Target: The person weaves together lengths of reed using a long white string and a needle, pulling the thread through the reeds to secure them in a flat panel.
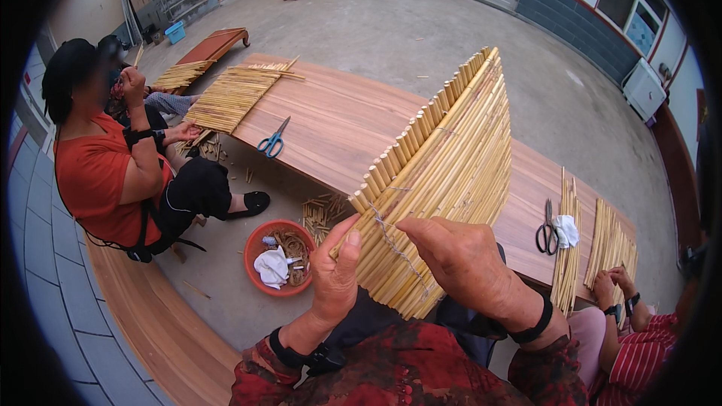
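Note:
A mat of yellow reed stalks (451, 188) stands tilted up in front of me, its lower edge by my lap. Rows of thin twine (398, 246) bind the stalks, and a line of cut stalk ends runs along its upper left edge. My left hand (336, 280) grips the mat's near left corner, thumb on the face toward me. Over the mat's lower part, my right hand (468, 262) is closed, knuckles up, with its fingertips beside the twine row. Whatever is between those fingers is hidden.
A long wooden table (323, 124) carries blue-handled scissors (274, 139), black scissors (548, 229) and a reed bundle (568, 256). Co-workers sit left and right with their own reed mats. A red basin (259, 283) with cloth and twine stands on the floor beside cut reed pieces (322, 210).

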The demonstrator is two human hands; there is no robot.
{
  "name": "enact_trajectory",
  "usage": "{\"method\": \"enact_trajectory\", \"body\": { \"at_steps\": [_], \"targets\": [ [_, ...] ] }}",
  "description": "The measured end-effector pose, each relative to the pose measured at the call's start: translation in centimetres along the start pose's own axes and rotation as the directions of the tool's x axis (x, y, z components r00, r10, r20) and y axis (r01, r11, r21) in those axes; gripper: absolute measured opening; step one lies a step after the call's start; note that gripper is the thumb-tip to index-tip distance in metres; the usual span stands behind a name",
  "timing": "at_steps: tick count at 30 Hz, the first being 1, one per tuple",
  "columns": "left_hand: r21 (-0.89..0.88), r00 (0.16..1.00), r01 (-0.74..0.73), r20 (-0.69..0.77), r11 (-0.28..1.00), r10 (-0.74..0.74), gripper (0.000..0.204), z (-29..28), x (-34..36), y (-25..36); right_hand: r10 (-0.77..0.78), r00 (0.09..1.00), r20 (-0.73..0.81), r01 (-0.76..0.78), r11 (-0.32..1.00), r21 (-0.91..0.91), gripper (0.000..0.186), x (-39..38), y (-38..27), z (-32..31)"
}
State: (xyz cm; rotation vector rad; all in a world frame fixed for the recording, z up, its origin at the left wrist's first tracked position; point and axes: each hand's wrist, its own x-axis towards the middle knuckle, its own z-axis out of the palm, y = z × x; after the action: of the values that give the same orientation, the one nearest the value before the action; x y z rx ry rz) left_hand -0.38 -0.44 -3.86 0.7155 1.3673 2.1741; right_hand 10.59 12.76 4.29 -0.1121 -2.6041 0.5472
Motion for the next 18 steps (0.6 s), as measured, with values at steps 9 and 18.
{"method": "enact_trajectory", "body": {
  "at_steps": [9,18],
  "targets": [
    [0.028,1.0,-0.021,-0.007,0.999,0.021,0.04,-0.15,-0.01,-0.26,-0.007,1.0,-0.008,0.007,1.0,-0.006,0.021,0.04,0.04,0.04],
    [-0.052,1.0,-0.006,-0.008,0.999,0.006,0.041,0.18,-0.15,-0.25,-0.005,1.0,0.007,0.005,1.0,-0.031,0.022,-0.11,-0.12,-0.12]
  ]
}}
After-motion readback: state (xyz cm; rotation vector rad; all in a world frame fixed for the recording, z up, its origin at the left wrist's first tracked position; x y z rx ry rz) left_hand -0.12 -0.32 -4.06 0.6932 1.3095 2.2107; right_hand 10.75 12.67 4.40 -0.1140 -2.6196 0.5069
